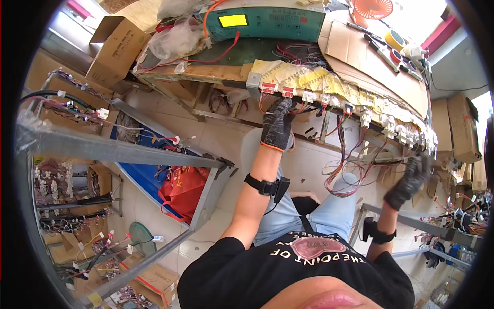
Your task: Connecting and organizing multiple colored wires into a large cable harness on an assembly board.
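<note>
My left hand (278,123), in a dark grey knitted glove with an orange cuff, reaches up to the bench's front edge. Its fingers are bent together just under a red connector (287,92), and what lies between them is hidden. Another red connector (267,88) sits to the left, and a white connector (309,97) to the right. My right hand (410,180), gloved too and smeared by motion, is below the right end of the connector row, near white connectors (404,135). Between my hands, a wire bundle (339,175) hangs in loops from the row.
A teal tester (267,24) with a lit yellow screen stands on the bench. Cardboard (375,72), markers and tape rolls lie at right, by an orange fan (372,7). Metal racks flank me; the left rack's bar (128,149) crosses above a blue bin (139,172) with a red bag (185,190).
</note>
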